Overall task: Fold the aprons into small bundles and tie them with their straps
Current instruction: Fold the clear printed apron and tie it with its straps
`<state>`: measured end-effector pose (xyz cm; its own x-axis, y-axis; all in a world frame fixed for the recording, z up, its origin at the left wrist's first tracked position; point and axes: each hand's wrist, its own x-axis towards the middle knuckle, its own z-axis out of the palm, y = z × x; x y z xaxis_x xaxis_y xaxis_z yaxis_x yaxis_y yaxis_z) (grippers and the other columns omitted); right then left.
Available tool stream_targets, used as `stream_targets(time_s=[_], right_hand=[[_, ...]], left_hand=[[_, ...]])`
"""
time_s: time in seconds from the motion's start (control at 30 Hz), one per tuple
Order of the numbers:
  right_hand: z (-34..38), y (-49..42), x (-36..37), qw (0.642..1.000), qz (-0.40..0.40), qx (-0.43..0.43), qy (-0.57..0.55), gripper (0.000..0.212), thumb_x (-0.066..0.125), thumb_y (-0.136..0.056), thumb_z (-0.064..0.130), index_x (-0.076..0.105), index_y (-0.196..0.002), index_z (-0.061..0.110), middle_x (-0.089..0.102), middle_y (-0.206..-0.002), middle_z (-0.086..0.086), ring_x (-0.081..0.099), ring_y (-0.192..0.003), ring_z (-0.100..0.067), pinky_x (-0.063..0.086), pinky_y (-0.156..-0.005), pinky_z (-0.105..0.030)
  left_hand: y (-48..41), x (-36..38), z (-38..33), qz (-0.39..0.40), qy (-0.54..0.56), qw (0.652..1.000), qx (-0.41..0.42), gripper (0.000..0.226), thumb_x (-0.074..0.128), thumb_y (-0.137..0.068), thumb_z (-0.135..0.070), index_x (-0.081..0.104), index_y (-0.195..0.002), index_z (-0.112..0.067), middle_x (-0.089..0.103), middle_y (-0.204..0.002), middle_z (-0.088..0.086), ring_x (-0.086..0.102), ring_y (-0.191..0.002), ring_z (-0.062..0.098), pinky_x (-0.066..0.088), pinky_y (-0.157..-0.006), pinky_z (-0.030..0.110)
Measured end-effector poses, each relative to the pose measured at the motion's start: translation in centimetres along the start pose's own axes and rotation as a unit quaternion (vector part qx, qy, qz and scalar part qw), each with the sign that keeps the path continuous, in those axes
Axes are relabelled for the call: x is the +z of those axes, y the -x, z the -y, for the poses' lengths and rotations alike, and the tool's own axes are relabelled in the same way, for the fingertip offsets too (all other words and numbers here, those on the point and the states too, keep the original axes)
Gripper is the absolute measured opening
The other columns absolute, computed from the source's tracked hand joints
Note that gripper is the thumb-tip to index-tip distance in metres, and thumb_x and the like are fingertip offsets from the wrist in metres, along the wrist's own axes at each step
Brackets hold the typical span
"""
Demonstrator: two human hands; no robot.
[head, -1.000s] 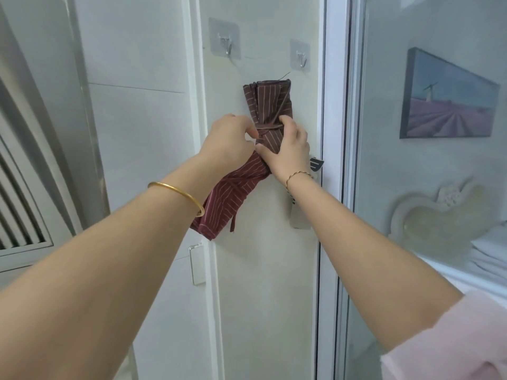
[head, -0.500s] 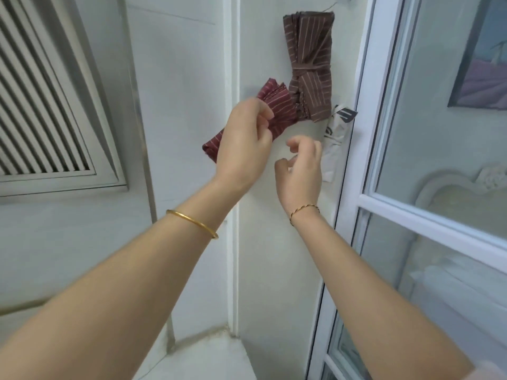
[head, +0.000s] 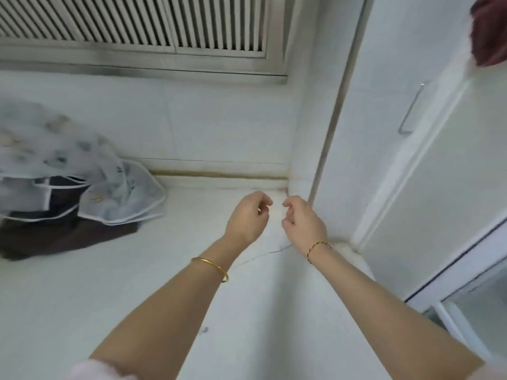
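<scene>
Hands free to take an apron
Left hand (head: 248,218) and right hand (head: 303,223): fingers loosely curled, empty; unfolded aprons (head: 68,174) heaped leftward.

Cloth pile (head: 82,187) lay left on the bench (head: 82,311); grille (head: 137,20) was on the wall behind it; apron bundle (head: 491,31) far right.

The dark red bundle (head: 489,31), blurred, is cut off by the top right corner; the pale cloth (head: 82,160) runs off the left edge
</scene>
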<state>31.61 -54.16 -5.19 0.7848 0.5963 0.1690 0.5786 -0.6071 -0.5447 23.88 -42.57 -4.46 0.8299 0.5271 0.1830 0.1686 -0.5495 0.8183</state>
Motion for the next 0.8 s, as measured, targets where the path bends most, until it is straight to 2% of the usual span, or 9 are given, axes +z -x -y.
stream_targets(time_s=[0.1, 0.17, 0.23, 0.3, 0.4, 0.5, 0.67, 0.77, 0.8], right_hand=[[5.7, -1.4, 7.1, 0.998, 0.067, -0.013, -0.018, 0.032, 0.045, -0.089, 0.013, 0.047, -0.120, 0.021, 0.054, -0.112, 0.004, 0.057, -0.088, -0.021, 0.048, -0.077, -0.033], [10.7, -2.5, 12.4, 0.994, 0.101, -0.017, -0.043, 0.031, 0.043, -0.089, 0.013, 0.047, -0.119, 0.022, 0.055, -0.109, 0.005, 0.057, -0.087, -0.021, 0.048, -0.078, -0.032], [15.5, -3.4, 18.2, 0.988, 0.138, -0.011, -0.070, 0.029, 0.042, -0.090, 0.013, 0.047, -0.117, 0.022, 0.054, -0.106, 0.007, 0.057, -0.087, -0.021, 0.048, -0.076, -0.032], [16.8, -3.2, 19.8, 0.984, 0.157, -0.010, -0.082, 0.029, 0.042, -0.090, 0.013, 0.047, -0.118, 0.022, 0.053, -0.103, 0.008, 0.055, -0.085, -0.020, 0.047, -0.076, -0.031], [19.9, -4.4, 24.3, 0.979, 0.186, 0.004, -0.085, 0.029, 0.043, -0.091, 0.012, 0.048, -0.118, 0.020, 0.052, -0.102, 0.007, 0.053, -0.084, -0.019, 0.047, -0.078, -0.032], [22.4, -6.5, 26.2, 0.974, 0.201, 0.017, -0.101, 0.027, 0.043, -0.091, 0.012, 0.048, -0.116, 0.020, 0.053, -0.104, 0.004, 0.058, -0.084, -0.024, 0.051, -0.079, -0.036], [25.0, -9.6, 29.1, 0.965, 0.224, 0.026, -0.136, 0.027, 0.044, -0.092, 0.011, 0.049, -0.117, 0.018, 0.051, -0.105, 0.001, 0.060, -0.086, -0.026, 0.050, -0.080, -0.035], [25.5, -10.0, 30.8, 0.960, 0.238, 0.038, -0.146, 0.029, 0.046, -0.091, 0.009, 0.049, -0.118, 0.016, 0.050, -0.106, 0.001, 0.054, -0.083, -0.020, 0.046, -0.076, -0.029], [25.6, -9.9, 31.1, 0.960, 0.239, 0.038, -0.144, 0.031, 0.047, -0.090, 0.009, 0.048, -0.121, 0.016, 0.050, -0.110, -0.001, 0.053, -0.085, -0.019, 0.045, -0.079, -0.029]], left_hand=[[0.7, -6.5, 8.7, -0.021, -0.035, 0.994, -0.100, 0.030, 0.042, -0.085, 0.004, 0.060, -0.106, -0.008, 0.055, -0.102, 0.006, 0.057, -0.086, 0.023, 0.049, -0.073, 0.033], [0.7, -12.3, 14.7, -0.029, -0.076, 0.982, -0.168, 0.032, 0.045, -0.086, 0.003, 0.059, -0.113, -0.006, 0.052, -0.114, 0.010, 0.057, -0.098, 0.029, 0.052, -0.083, 0.039], [0.1, -18.0, 21.1, -0.027, -0.139, 0.963, -0.228, 0.030, 0.047, -0.088, 0.000, 0.057, -0.116, -0.002, 0.046, -0.121, 0.013, 0.054, -0.103, 0.031, 0.047, -0.091, 0.037], [0.0, -20.3, 23.6, -0.033, -0.191, 0.945, -0.263, 0.026, 0.049, -0.089, -0.005, 0.055, -0.114, 0.001, 0.046, -0.123, 0.018, 0.052, -0.101, 0.034, 0.042, -0.089, 0.034], [-1.5, -25.0, 27.7, -0.052, -0.212, 0.908, -0.358, 0.042, 0.050, -0.092, -0.014, 0.041, -0.130, 0.002, 0.036, -0.134, 0.023, 0.042, -0.118, 0.040, 0.038, -0.098, 0.041], [-4.0, -28.4, 30.2, -0.096, -0.163, 0.888, -0.419, 0.058, 0.054, -0.093, -0.022, 0.028, -0.138, 0.005, 0.030, -0.142, 0.025, 0.034, -0.128, 0.039, 0.032, -0.105, 0.041], [-7.2, -31.1, 34.8, -0.123, -0.089, 0.873, -0.464, 0.068, 0.066, -0.086, -0.021, 0.028, -0.138, 0.001, 0.036, -0.141, 0.024, 0.039, -0.129, 0.038, 0.035, -0.107, 0.044], [-7.4, -31.2, 36.3, -0.175, -0.016, 0.879, -0.443, 0.071, 0.063, -0.088, -0.011, 0.021, -0.144, 0.001, 0.034, -0.144, 0.025, 0.038, -0.131, 0.036, 0.036, -0.106, 0.040], [-7.5, -31.1, 36.1, -0.200, -0.004, 0.885, -0.420, 0.065, 0.059, -0.089, -0.007, 0.025, -0.143, 0.003, 0.038, -0.141, 0.026, 0.040, -0.129, 0.036, 0.036, -0.104, 0.039]])
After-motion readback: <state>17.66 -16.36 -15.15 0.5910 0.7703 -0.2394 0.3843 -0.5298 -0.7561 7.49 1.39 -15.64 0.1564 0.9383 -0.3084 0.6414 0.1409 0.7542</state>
